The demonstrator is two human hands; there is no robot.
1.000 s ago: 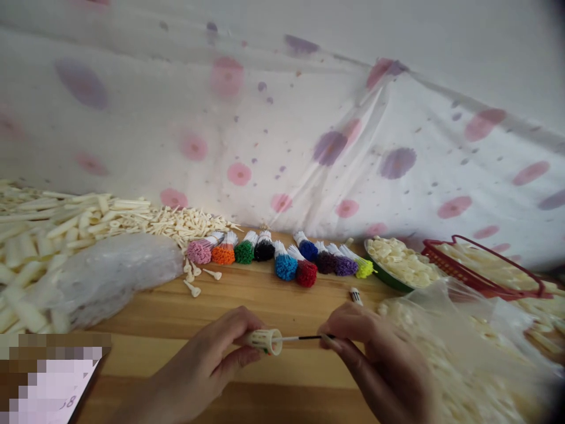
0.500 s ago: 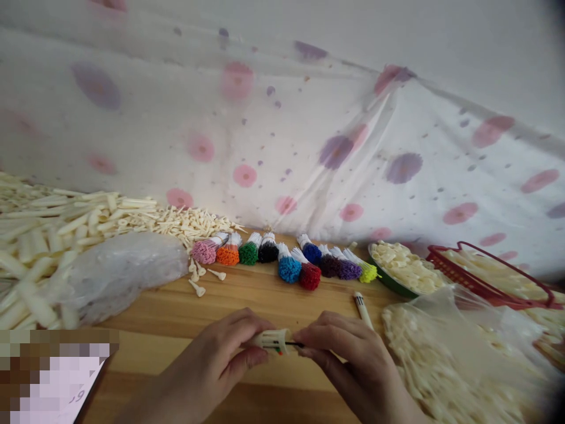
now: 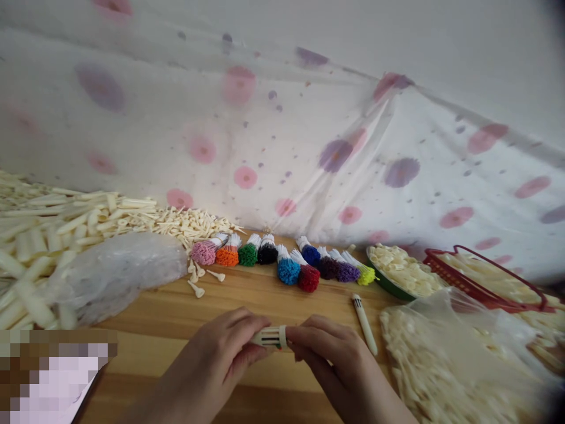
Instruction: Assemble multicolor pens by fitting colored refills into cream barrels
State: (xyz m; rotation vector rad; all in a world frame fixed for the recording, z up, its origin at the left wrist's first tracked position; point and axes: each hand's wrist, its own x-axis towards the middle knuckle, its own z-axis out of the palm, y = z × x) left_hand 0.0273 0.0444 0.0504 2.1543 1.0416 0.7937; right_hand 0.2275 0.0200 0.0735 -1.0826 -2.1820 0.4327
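Note:
My left hand [image 3: 236, 341] is closed around a cream multicolour pen barrel [image 3: 273, 337] with long dark slots near its end. A small orange and green bit shows at the barrel's lower side. My right hand [image 3: 329, 347] has its fingers pressed together, and its fingertips touch the barrel's right end. Whatever those fingers pinch is hidden. Right of my right hand, a similar cream pen [image 3: 364, 325] lies on the wooden table [image 3: 185, 315].
Bundles of coloured refills, such as red ones [image 3: 308, 278], stand in a row behind my hands. A plastic bag [image 3: 128, 271] and heaped cream parts [image 3: 35, 247] lie left. At right are a green bowl [image 3: 392, 288], a red basket [image 3: 485, 297] and a bag of parts [image 3: 441, 353].
My right hand has moved left against the barrel's end. The black refill that showed between hand and barrel is out of sight. The barrel has turned slightly, showing its slots more.

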